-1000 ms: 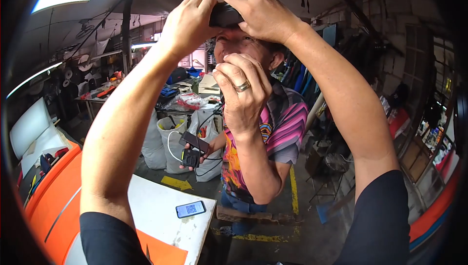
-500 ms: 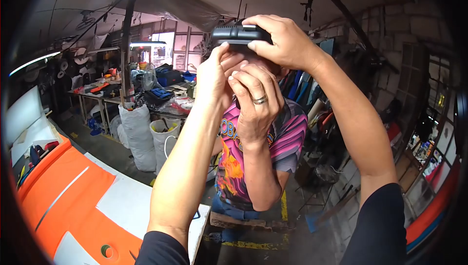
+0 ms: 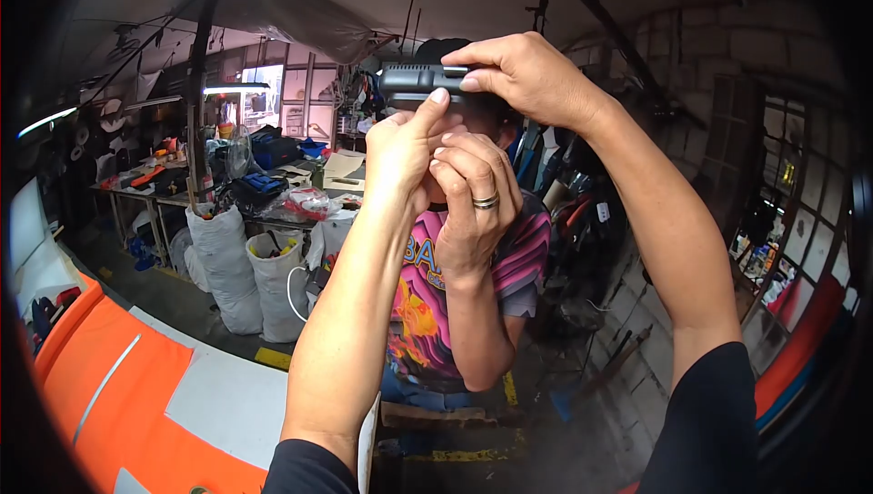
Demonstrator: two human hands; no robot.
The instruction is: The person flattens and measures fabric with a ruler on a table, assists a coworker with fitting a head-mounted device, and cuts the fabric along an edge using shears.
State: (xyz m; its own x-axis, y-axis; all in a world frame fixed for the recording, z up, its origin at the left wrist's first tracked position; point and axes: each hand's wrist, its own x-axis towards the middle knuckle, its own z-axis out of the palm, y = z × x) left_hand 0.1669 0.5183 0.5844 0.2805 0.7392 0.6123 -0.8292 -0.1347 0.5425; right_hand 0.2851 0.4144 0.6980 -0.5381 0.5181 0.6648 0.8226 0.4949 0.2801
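A black box-shaped device (image 3: 414, 80) with a vented top edge sits at the forehead of a person facing me. My right hand (image 3: 536, 80) pinches its right end between thumb and fingers. Below it, my left hand (image 3: 400, 153) has its thumb against the device's lower edge. The left fingers are curled and partly hidden behind the other person's raised hand (image 3: 477, 189), which wears a dark ring. That hand is close beside mine, in front of the face. The person wears a colourful patterned shirt (image 3: 423, 299) and a dark cap (image 3: 441, 49).
Orange fabric (image 3: 136, 394) lies over a white table (image 3: 241, 399) at lower left. White sacks (image 3: 227, 267) stand on the floor behind it. A cluttered workbench (image 3: 300, 208) runs along the back. A wooden bench (image 3: 436, 415) is low in front, and a block wall stands right.
The view has shifted slightly, so the room appears further left. My left thumb has risen onto the device's lower front edge; my right hand keeps its hold at the right end.
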